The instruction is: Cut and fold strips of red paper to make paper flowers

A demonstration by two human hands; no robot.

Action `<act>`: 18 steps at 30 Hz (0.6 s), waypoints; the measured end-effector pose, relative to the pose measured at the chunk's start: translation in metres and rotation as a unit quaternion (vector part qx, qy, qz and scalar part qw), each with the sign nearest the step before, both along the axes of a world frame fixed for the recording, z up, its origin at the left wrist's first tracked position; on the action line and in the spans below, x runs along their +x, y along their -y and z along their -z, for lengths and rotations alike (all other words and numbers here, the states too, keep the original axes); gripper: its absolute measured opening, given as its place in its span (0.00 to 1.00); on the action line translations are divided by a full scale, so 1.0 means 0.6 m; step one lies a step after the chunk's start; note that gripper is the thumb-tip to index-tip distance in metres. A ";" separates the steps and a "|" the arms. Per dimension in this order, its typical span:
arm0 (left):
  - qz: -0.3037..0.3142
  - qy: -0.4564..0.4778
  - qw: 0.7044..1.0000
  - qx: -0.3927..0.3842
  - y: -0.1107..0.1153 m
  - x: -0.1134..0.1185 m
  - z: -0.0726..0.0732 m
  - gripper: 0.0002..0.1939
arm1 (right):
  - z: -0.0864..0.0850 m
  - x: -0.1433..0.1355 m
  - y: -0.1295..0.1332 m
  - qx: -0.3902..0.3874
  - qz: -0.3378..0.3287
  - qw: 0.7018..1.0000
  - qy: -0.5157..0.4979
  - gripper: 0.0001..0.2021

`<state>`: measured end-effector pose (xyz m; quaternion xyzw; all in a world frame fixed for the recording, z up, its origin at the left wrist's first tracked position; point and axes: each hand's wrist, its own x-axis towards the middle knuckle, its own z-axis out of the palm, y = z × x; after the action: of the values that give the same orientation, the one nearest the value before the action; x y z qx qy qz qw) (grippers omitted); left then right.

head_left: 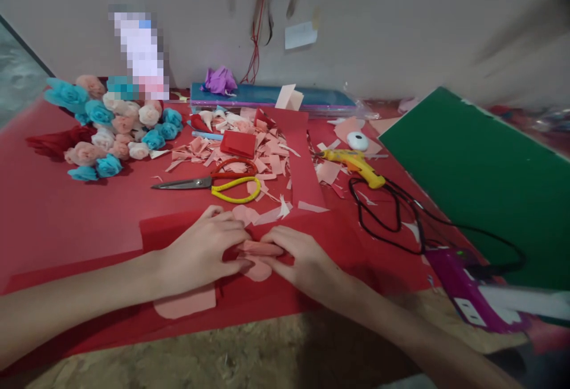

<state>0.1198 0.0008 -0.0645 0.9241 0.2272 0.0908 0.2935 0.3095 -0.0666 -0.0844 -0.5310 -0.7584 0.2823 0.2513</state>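
Low over the red sheets, my left hand [202,249] and my right hand [307,258] meet at a piece of pink paper [262,248] whose upper edge looks rolled. The fingers and thumbs of both hands are closed on its two ends. A rounded petal shape of pink paper [257,269] shows just below the roll; whether it is the same piece I cannot tell. Beneath my left wrist lies a larger pink paper sheet [189,303], partly covered. Scissors [211,182] with one red and one yellow handle lie beyond my left hand.
Pink paper scraps [271,160] litter the middle, with a red box [238,144] among them. Paper flowers [102,113] cluster at left. A yellow glue gun [356,165] trails a black cord to a purple power strip [472,294]. A green board [485,181] leans at right.
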 end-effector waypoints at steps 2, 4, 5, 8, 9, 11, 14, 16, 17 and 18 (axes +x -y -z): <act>0.001 0.021 1.000 -0.007 0.001 0.001 0.002 0.03 | -0.006 -0.002 0.002 0.023 0.000 1.000 -0.009 0.03; -0.006 0.057 0.998 -0.007 0.000 0.001 0.004 0.03 | -0.016 -0.004 0.004 0.059 0.011 0.998 -0.003 0.05; -0.010 0.077 0.997 -0.002 -0.001 0.001 0.005 0.03 | -0.021 -0.005 0.005 0.078 0.017 0.997 0.007 0.06; -0.018 0.096 0.995 0.028 -0.002 0.002 0.008 0.04 | -0.030 -0.008 0.008 0.106 0.036 0.993 0.047 0.05; -0.019 0.081 0.996 0.035 -0.002 0.003 0.009 0.04 | -0.030 -0.009 0.009 0.105 0.041 0.992 0.057 0.03; -0.023 0.036 0.998 0.041 -0.001 0.003 0.011 0.03 | -0.025 -0.011 0.010 0.093 0.047 0.993 0.063 0.02; -0.023 0.006 0.999 0.035 0.002 0.003 0.012 0.04 | -0.015 -0.010 0.008 0.076 0.035 0.995 0.053 0.04; -0.018 0.011 0.999 0.035 0.004 0.002 0.011 0.04 | -0.010 -0.009 0.008 0.059 0.028 0.997 0.036 0.06; -0.015 0.014 0.999 0.035 0.004 0.001 0.010 0.04 | -0.008 -0.008 0.007 0.049 0.025 0.998 0.026 0.06; -0.014 0.015 0.999 0.033 0.003 0.000 0.010 0.03 | -0.006 -0.007 0.007 0.037 0.022 0.999 0.016 0.07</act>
<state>0.1198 -0.0013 -0.0706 0.9287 0.2324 0.1161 0.2646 0.3051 -0.0709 -0.0811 -0.5425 -0.7603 0.2397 0.2650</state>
